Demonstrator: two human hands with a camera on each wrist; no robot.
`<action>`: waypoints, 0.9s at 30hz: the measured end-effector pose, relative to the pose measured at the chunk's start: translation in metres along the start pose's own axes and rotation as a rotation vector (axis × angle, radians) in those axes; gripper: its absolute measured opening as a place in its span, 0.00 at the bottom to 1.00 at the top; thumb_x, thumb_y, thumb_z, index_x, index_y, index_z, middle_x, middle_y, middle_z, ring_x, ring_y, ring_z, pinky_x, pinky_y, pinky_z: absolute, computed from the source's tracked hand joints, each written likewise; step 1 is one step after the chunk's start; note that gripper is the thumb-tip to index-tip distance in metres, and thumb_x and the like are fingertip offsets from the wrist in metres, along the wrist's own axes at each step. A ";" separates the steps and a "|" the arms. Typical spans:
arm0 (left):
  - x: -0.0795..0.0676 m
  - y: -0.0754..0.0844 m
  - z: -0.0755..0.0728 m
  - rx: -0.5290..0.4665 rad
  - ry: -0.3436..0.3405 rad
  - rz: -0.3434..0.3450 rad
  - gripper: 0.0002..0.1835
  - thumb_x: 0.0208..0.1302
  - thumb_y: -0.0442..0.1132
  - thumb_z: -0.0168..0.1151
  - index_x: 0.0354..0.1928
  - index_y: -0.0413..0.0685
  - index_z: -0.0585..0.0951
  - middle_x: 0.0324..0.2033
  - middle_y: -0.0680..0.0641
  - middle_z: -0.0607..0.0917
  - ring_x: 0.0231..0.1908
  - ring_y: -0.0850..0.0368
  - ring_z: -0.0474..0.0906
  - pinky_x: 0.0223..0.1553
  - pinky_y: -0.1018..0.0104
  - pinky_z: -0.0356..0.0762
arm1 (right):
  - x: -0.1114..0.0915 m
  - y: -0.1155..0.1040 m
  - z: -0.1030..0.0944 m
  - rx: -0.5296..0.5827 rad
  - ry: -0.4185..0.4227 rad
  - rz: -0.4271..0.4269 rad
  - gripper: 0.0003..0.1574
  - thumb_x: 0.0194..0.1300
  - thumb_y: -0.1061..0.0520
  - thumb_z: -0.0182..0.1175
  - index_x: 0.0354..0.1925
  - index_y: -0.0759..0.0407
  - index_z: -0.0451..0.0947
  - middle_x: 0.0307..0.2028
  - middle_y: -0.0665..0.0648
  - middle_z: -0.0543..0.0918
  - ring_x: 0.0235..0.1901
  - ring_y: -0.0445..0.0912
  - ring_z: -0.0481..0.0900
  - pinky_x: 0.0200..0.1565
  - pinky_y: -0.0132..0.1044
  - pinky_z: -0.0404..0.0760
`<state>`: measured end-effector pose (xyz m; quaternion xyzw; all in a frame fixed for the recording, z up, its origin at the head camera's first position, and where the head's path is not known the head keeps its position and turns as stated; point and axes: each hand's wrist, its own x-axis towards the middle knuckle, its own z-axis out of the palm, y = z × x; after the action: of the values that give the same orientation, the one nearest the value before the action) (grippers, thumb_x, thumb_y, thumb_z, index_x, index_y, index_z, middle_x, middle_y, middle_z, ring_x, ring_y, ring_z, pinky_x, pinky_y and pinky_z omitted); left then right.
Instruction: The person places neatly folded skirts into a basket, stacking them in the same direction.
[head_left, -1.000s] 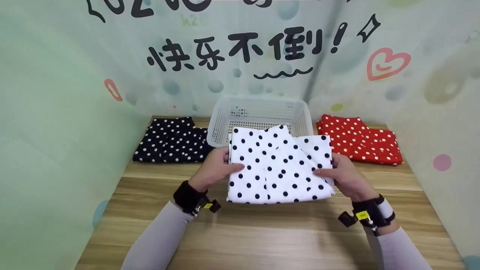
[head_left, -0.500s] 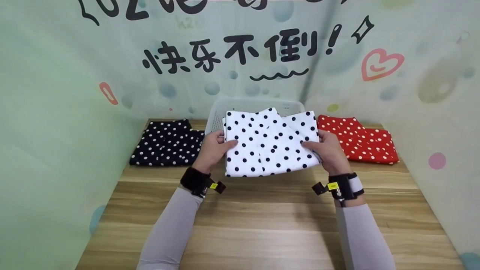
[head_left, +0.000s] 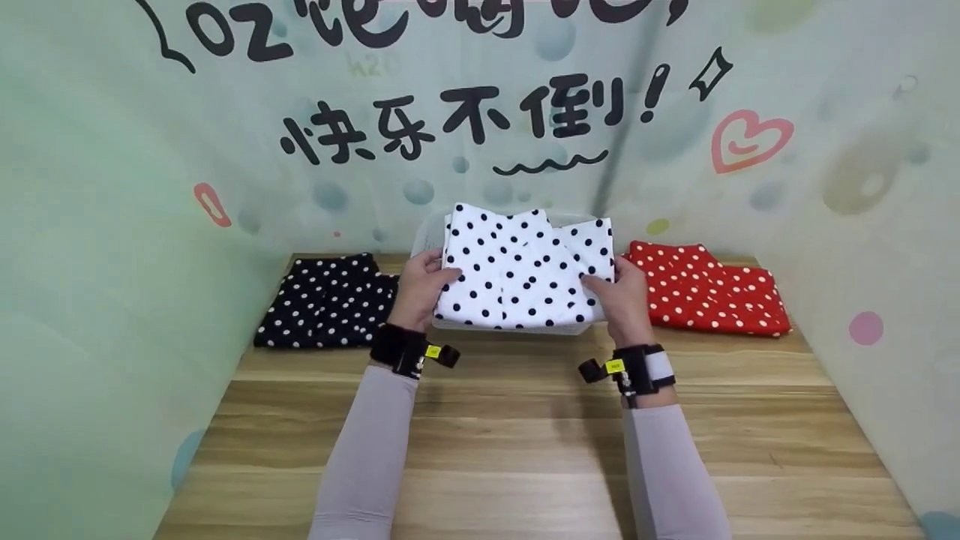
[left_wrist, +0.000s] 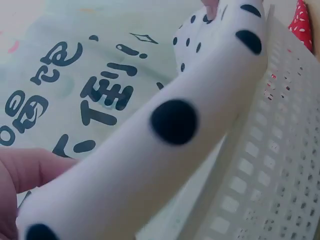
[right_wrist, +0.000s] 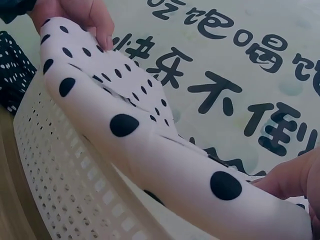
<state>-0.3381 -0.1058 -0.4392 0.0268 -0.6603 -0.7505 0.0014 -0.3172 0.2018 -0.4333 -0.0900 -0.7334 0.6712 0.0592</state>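
Observation:
A folded white garment with black dots (head_left: 517, 270) is held between both hands, above the white perforated plastic basket (right_wrist: 65, 155). The left hand (head_left: 420, 289) grips its left edge, thumb on the front face and fingers behind. At the right edge, the right hand (head_left: 624, 296) grips it the same way. In the left wrist view the garment's folded bottom edge (left_wrist: 130, 160) crosses the picture over the basket wall (left_wrist: 265, 145). The cloth hides most of the basket in the head view, and its exact height above the rim is hard to tell.
On the wooden table (head_left: 495, 435), a folded black garment with white dots (head_left: 326, 300) lies left of the basket. A folded red garment with white dots (head_left: 709, 289) lies to its right. Printed wall sheets (head_left: 480, 120) stand behind and at both sides.
Both hands have carried the white garment away from the person, from in front of the basket to over it. The grip stays the same. The head view has tilted up slightly.

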 end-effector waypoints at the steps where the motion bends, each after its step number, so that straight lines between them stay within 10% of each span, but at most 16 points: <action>1: 0.002 -0.001 0.001 0.008 0.015 0.012 0.30 0.66 0.25 0.65 0.70 0.30 0.73 0.59 0.29 0.85 0.51 0.41 0.89 0.51 0.59 0.91 | 0.002 0.002 0.002 -0.005 0.011 0.004 0.31 0.68 0.66 0.65 0.68 0.67 0.75 0.64 0.67 0.81 0.56 0.53 0.83 0.59 0.39 0.86; 15: 0.024 0.000 0.000 0.112 0.107 0.062 0.26 0.67 0.27 0.68 0.67 0.37 0.78 0.55 0.35 0.88 0.51 0.44 0.89 0.51 0.61 0.90 | 0.021 0.007 0.016 -0.268 0.141 -0.099 0.16 0.68 0.61 0.69 0.52 0.65 0.82 0.48 0.64 0.88 0.47 0.52 0.84 0.46 0.37 0.85; 27: 0.034 -0.009 -0.002 0.399 0.222 0.072 0.25 0.67 0.35 0.72 0.65 0.41 0.81 0.51 0.40 0.90 0.48 0.48 0.88 0.48 0.63 0.89 | 0.023 0.012 0.031 -0.433 0.164 -0.200 0.08 0.70 0.60 0.68 0.45 0.61 0.82 0.46 0.62 0.88 0.48 0.53 0.83 0.49 0.44 0.82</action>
<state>-0.3717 -0.1080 -0.4495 0.0855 -0.7918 -0.5971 0.0954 -0.3453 0.1775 -0.4486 -0.0817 -0.8581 0.4798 0.1640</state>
